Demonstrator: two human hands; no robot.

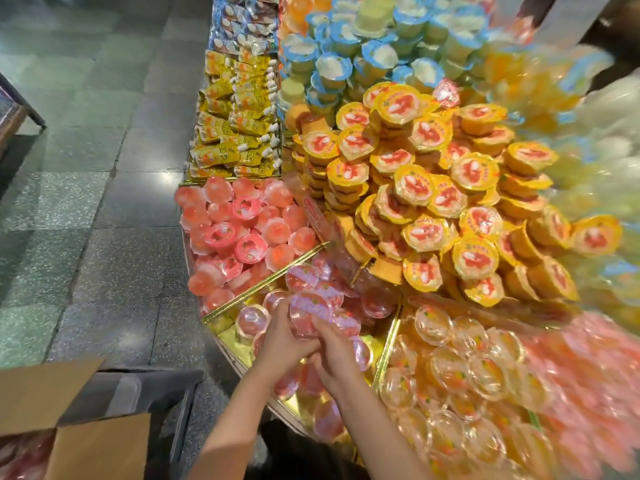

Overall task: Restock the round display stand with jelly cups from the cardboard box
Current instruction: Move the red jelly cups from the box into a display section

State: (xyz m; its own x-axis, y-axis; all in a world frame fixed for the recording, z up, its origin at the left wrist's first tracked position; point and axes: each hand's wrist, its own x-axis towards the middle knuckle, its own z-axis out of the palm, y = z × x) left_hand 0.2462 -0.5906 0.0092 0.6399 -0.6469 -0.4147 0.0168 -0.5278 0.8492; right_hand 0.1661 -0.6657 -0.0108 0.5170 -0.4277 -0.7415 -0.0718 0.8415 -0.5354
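Observation:
Both my hands meet over a gold-lined compartment [375, 344] of the round display stand, low in the middle of the view. My left hand [282, 341] and my right hand [334, 355] together grip a clear jelly cup with a pink lid [308, 311], tilted above the compartment. Several more pink-lidded cups [320, 282] lie loose in the same section. The open cardboard box [83, 434] sits at the bottom left, with pink cups [24, 455] showing inside it.
Neighbouring sections hold pink peach cups [242, 233], yellow-lidded cups [433, 202] heaped high, clear orange cups [460, 372], yellow pouches [239, 133] and blue-lidded cups [346, 53]. Grey tiled floor [86, 185] runs along the left. The right edge is blurred.

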